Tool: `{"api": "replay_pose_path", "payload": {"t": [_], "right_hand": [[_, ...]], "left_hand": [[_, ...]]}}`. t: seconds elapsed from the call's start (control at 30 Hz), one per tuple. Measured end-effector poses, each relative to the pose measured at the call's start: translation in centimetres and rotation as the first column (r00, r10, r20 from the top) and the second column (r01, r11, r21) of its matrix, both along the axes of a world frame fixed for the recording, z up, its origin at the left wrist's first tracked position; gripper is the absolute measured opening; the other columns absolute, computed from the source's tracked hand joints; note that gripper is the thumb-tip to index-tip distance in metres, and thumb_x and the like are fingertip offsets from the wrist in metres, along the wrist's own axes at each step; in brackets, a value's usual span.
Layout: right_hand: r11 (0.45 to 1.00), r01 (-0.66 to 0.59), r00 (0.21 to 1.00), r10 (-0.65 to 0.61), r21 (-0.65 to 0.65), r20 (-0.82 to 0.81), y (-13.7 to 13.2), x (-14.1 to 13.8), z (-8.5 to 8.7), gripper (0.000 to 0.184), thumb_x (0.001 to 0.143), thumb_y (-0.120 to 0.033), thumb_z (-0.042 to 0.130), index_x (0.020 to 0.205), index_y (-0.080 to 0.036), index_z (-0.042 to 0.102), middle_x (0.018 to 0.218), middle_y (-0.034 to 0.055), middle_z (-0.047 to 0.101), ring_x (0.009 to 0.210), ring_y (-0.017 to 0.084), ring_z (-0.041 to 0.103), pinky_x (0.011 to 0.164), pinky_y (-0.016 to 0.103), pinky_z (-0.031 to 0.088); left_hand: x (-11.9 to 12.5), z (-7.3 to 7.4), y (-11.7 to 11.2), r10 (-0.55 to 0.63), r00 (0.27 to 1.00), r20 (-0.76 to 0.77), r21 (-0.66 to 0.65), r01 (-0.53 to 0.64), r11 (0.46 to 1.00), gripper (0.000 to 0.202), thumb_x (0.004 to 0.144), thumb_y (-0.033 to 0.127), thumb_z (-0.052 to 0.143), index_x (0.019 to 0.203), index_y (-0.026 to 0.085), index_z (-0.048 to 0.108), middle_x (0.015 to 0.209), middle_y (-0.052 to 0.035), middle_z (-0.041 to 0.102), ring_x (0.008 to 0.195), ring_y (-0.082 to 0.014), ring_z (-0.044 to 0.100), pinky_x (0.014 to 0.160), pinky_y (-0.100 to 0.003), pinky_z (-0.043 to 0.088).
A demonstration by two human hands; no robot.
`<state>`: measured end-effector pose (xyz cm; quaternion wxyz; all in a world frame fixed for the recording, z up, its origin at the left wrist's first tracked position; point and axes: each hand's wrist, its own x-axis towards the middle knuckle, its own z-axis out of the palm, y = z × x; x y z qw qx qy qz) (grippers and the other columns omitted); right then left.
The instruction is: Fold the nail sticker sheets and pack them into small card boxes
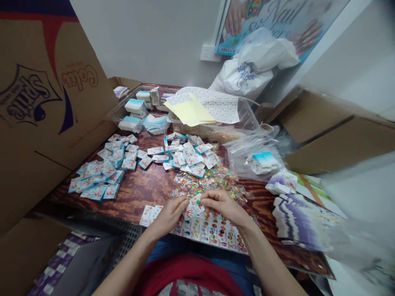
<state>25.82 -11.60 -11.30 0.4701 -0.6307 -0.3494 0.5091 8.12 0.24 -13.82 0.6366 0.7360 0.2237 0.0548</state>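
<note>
Both hands meet over the front edge of the table around a small blue-and-white card packet (191, 209) printed with a hand picture. My left hand (170, 214) pinches its left side between thumb and fingers. My right hand (224, 206) is closed at its upper right side, by some small coloured pieces; whether it grips a separate little bag there I cannot make out. Under the hands lie sticker sheets (212, 232) with rows of small coloured designs. Just beyond them spreads a heap of little clear bags (212, 179) with bright pieces inside.
Folded card packets (108, 168) lie in piles at left and centre. Clear plastic trays (247, 117) stand behind, with paper sheets (210, 105) on one. A Sprite carton (46, 102) walls the left. Purple-white cards (296, 222) and a zip bag (256, 158) lie at right.
</note>
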Motion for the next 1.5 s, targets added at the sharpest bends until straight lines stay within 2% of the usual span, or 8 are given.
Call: {"api": "replay_pose_path", "payload": {"t": [0.27, 0.47, 0.67, 0.87, 1.0, 1.23, 1.4, 1.5], "right_hand": [[0.982, 0.117, 0.946, -0.156, 0.147, 0.284, 0.1, -0.9, -1.2, 0.023, 0.074, -0.037, 0.07, 0.061, -0.02, 0.062, 0.073, 0.0013, 0.057, 0.076, 0.019, 0.055, 0.07, 0.032, 0.043], [0.977, 0.093, 0.985, -0.118, 0.192, 0.123, -0.3, -0.9, -0.3, 0.016, 0.077, -0.029, 0.068, 0.065, -0.02, 0.066, 0.121, 0.0086, 0.061, 0.115, 0.028, 0.054, 0.094, 0.04, 0.039], [0.987, 0.019, 0.931, -0.077, 0.162, 0.357, -0.2, -0.9, -0.7, 0.021, 0.08, -0.03, 0.064, 0.061, -0.021, 0.065, 0.095, 0.0069, 0.068, 0.101, 0.027, 0.057, 0.094, 0.044, 0.039], [0.854, 0.489, 0.872, -0.483, 0.177, -0.075, -0.3, -2.3, -2.5, 0.028, 0.078, -0.047, 0.07, 0.089, -0.021, 0.068, 0.083, 0.0031, 0.067, 0.078, 0.02, 0.061, 0.07, 0.031, 0.049], [0.753, 0.605, 0.787, -0.614, 0.259, -0.051, -0.8, -4.1, -2.3, 0.022, 0.078, -0.041, 0.071, 0.083, -0.022, 0.062, 0.075, 0.0, 0.06, 0.069, 0.017, 0.055, 0.063, 0.026, 0.045], [0.934, 0.308, 0.927, -0.337, 0.181, 0.164, -1.8, -3.4, -1.7, 0.024, 0.086, -0.037, 0.059, 0.069, -0.02, 0.061, 0.061, -0.0023, 0.049, 0.059, 0.014, 0.045, 0.056, 0.027, 0.036], [0.917, 0.347, 0.931, -0.361, 0.197, 0.043, -1.6, -2.4, -1.8, 0.033, 0.08, -0.034, 0.063, 0.111, -0.021, 0.065, 0.071, -0.0023, 0.057, 0.065, 0.016, 0.053, 0.061, 0.027, 0.041], [0.949, 0.251, 0.95, -0.279, 0.19, 0.137, -1.6, -2.4, -1.5, 0.021, 0.084, -0.035, 0.06, 0.094, -0.02, 0.072, 0.08, 0.0019, 0.065, 0.078, 0.02, 0.059, 0.071, 0.03, 0.044]], "left_hand": [[0.2, -0.3, -0.5, -0.035, 0.999, 0.002, 0.057, 0.034, 0.998, 0.04, 0.098, 0.046, 0.037, 0.102, 0.017, 0.063, 0.076, -0.0006, 0.055, 0.067, -0.0144, 0.053, 0.062, -0.023, 0.043], [0.6, 0.0, -0.6, 0.016, 1.0, 0.014, -0.028, -0.015, 1.0, 0.041, 0.096, 0.046, 0.039, 0.103, 0.015, 0.065, 0.068, 0.0017, 0.052, 0.055, -0.0122, 0.05, 0.055, -0.023, 0.042], [0.9, -0.3, -1.5, 0.07, 0.997, 0.046, 0.064, -0.072, 0.995, 0.035, 0.095, 0.035, 0.044, 0.119, 0.019, 0.063, 0.087, -0.0039, 0.063, 0.068, -0.0139, 0.056, 0.06, -0.022, 0.048], [1.5, -0.5, -2.7, 0.17, 0.982, 0.076, -0.22, -0.15, 0.964, 0.047, 0.091, 0.038, 0.05, 0.136, 0.024, 0.048, 0.12, -0.0093, 0.058, 0.06, -0.0105, 0.064, 0.061, -0.029, 0.058], [1.8, -0.2, -3.0, 0.224, 0.969, 0.1, -0.321, -0.182, 0.929, 0.041, 0.089, 0.041, 0.054, 0.125, 0.022, 0.051, 0.116, -0.0072, 0.058, 0.057, -0.0104, 0.066, 0.059, -0.029, 0.06], [1.0, -0.7, -3.1, 0.168, 0.985, 0.029, -0.381, -0.145, 0.913, 0.04, 0.086, 0.044, 0.059, 0.117, 0.022, 0.049, 0.107, -0.0029, 0.059, 0.052, -0.0106, 0.066, 0.049, -0.024, 0.056], [1.1, -0.9, -3.5, 0.177, 0.982, 0.063, -0.265, -0.154, 0.952, 0.034, 0.091, 0.039, 0.054, 0.12, 0.022, 0.049, 0.108, -0.0034, 0.058, 0.055, -0.0093, 0.065, 0.051, -0.024, 0.057], [1.3, -1.1, -3.7, 0.229, 0.97, 0.085, -0.204, -0.209, 0.956, 0.038, 0.092, 0.037, 0.053, 0.127, 0.025, 0.041, 0.111, -0.0041, 0.055, 0.058, -0.0088, 0.063, 0.051, -0.024, 0.057]]}}
